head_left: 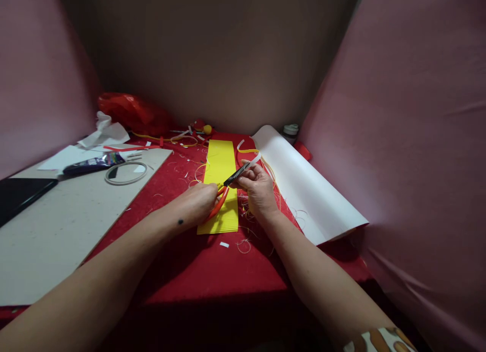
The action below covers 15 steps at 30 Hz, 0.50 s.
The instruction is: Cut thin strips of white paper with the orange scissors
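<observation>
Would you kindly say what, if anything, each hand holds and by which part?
The left hand holds the scissors by the handles; the right hand seems to pinch a white strip near one end.

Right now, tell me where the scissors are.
In the head view, the scissors are near centre, in the left hand, over the yellow sheet.

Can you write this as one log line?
left hand: holding scissors | right hand: pinching white strip | underneath: yellow sheet on red cloth
</observation>
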Each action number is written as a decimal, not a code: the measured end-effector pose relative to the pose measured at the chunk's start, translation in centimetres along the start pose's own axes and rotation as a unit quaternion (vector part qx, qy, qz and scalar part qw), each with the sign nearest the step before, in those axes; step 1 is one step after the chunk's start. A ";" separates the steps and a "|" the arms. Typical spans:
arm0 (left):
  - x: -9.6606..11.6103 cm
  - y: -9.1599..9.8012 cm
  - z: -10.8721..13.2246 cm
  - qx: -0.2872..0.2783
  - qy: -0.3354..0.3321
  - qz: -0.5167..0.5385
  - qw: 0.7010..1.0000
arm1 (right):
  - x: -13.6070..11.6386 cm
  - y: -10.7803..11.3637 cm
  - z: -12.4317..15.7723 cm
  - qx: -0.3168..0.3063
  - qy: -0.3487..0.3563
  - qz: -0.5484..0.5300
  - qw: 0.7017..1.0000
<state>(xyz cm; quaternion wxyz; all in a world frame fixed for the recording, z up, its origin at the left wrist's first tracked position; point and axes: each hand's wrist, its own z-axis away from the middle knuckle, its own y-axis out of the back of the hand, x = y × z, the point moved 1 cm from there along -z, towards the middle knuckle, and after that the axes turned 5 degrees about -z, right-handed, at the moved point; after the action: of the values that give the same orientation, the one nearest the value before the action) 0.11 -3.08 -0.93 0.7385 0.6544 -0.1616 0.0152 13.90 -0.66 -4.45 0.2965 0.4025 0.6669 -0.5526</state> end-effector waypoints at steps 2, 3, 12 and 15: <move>-0.2 -0.1 -0.1 -0.007 -0.008 -0.057 0.998 | 0.0 0.0 0.0 0.000 -0.003 0.003 1.000; -0.4 -0.1 -0.3 -0.004 -0.020 -0.064 0.998 | 0.0 0.0 0.0 -0.002 -0.003 0.004 1.000; -1.7 -0.6 -0.8 -0.011 -0.048 -0.007 0.999 | 0.1 0.3 -0.2 -0.012 0.005 -0.013 1.000; -1.4 0.0 -0.5 0.003 -0.015 0.056 0.998 | 0.0 0.3 -0.3 -0.008 0.009 -0.009 1.000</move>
<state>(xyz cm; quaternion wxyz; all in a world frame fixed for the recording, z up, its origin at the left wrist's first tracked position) -1.15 -2.36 -1.39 0.7319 0.6467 -0.2093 0.0470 14.18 -0.39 -4.53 0.2887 0.3996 0.6773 -0.5461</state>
